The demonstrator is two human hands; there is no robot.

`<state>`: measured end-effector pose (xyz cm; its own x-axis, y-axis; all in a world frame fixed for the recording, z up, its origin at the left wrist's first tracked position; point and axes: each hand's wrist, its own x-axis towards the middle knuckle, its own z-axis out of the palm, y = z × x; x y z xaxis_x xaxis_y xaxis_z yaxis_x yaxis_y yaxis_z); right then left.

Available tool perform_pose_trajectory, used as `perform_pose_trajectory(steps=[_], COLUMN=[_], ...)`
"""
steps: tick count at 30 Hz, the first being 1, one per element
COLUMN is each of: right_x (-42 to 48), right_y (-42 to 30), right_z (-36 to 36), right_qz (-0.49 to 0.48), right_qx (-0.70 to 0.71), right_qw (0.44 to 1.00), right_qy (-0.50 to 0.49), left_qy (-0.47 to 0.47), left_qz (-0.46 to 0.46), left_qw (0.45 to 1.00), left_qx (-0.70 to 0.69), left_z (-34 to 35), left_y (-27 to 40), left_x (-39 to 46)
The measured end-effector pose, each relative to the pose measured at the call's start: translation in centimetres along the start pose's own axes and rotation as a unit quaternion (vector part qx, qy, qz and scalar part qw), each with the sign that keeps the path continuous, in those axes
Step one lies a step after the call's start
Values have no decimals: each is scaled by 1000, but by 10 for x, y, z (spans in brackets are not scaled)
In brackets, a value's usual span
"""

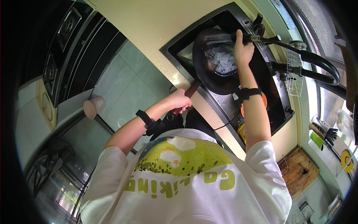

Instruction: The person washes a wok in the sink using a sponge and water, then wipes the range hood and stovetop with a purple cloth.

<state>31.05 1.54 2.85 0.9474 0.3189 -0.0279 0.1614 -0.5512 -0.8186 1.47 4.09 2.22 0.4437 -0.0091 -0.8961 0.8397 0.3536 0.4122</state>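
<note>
My left hand (179, 101) is closed around the dark red handle (193, 89) of a black wok (202, 71), which is held tilted over a dark sink (177, 60). White foam and water lie in the wok. Above its far right side, my right hand (244, 49) grips the black spray head (241, 37) of a pull-down kitchen faucet. Streams of water run from the spray head into the wok. The faucet's black curved hose (325, 64) arches off to the right.
Under my right forearm, an orange round container (264, 100) and a yellow item (241, 132) sit in the sink. A wire rack (294, 68) stands behind the faucet. A wooden cutting board (300, 170) is at lower right, and a pink bin (93, 107) stands on the left.
</note>
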Motion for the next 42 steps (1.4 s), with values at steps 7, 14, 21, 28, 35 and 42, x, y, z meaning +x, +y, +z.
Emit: perform_pose_trajectory(steps=[7, 14, 21, 28, 35, 42], right_x=[-29, -50, -81, -85, -90, -95], right_y=[23, 23, 9, 19, 14, 10], right_z=[-30, -51, -58, -72, -76, -83], right_qz=[6, -15, -9, 1, -19, -8], right_qx=[13, 53, 13, -51, -57, -106], right_qw=[997, 991, 988, 987, 987, 983], right_qy=[-74, -123, -154, -154, -147, -150], left_qy=[41, 110, 133, 142, 149, 147], left_qz=[16, 50, 68, 73, 70, 66], left_qw=[998, 987, 981, 979, 978, 979], left_qx=[43, 103, 120, 124, 131, 125], left_z=[18, 33, 41, 45, 47, 46], left_y=[4, -6, -7, -3, -2, -4], left_x=[-15, -26, -31, -34, -36, -34])
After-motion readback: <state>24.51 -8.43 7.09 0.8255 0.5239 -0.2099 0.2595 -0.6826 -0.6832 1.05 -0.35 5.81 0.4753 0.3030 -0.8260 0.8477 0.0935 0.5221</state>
